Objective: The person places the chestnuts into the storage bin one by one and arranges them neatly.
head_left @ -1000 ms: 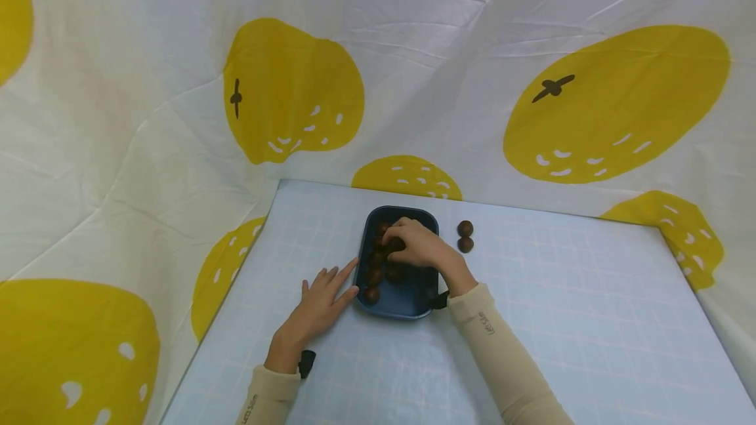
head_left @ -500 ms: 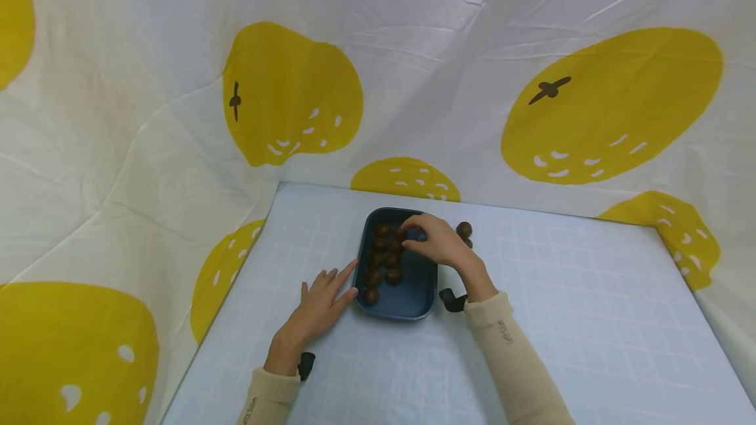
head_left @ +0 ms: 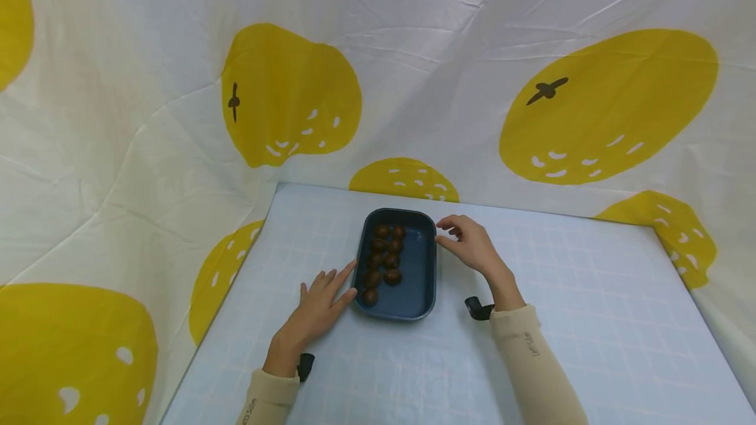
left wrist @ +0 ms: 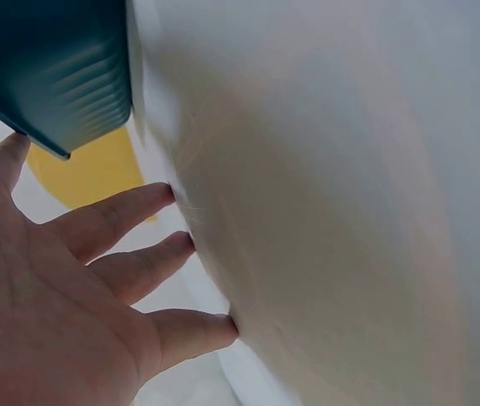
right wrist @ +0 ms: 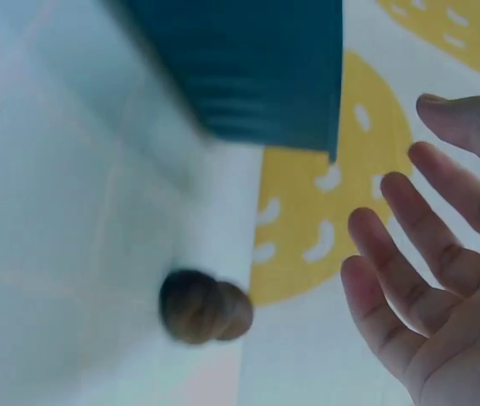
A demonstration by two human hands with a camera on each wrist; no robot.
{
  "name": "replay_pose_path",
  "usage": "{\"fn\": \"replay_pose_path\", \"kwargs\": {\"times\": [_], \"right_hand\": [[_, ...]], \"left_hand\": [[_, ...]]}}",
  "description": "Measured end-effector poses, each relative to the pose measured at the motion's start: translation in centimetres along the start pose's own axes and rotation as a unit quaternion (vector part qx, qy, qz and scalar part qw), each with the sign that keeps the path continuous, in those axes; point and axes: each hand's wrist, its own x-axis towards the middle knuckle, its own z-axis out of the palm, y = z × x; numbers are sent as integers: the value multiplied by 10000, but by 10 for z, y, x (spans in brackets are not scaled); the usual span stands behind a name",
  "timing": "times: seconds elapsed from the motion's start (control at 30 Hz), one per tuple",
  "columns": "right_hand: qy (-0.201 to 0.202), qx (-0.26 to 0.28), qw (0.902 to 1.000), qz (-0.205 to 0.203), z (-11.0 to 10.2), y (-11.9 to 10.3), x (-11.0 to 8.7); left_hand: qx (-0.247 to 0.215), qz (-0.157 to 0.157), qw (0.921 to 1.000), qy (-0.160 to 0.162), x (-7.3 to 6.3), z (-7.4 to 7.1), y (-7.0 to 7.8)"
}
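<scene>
A dark blue rectangular tray (head_left: 415, 284) stands on the table, with several round brown nuts (head_left: 392, 276) in two rows along its left side. My left hand (head_left: 315, 307) lies spread at the tray's left side, fingertips down on the table in the left wrist view and one digit against the tray rim (left wrist: 66, 154). Just off the tray's right rim hovers my right hand (head_left: 474, 246), fingers loosely bent and holding nothing. Two loose brown nuts (right wrist: 197, 306) rest on the table in the right wrist view, blurred and apart from the fingers; the hand hides them in the head view.
A pale blue checked cloth (head_left: 590, 307) covers the table. Behind and to the left hangs a white sheet (head_left: 425, 84) printed with yellow fruit. Each wrist wears a black camera mount (head_left: 478, 308).
My right hand has let go of a nut at the top of the tray's second row and moved right, out over the rim. The left hand has stayed put.
</scene>
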Motion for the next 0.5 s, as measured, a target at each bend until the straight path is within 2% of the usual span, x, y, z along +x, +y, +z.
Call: {"fn": "replay_pose_path", "kwargs": {"times": [0.3,0.5], "right_hand": [[459,97,9979,455,-9,21,-10],[452,-22,9956,825,-8,41,-15]], "left_hand": [[48,-44,10000,-12,0,0,0],[34,-37,10000,-46,1,-1,0]]}}
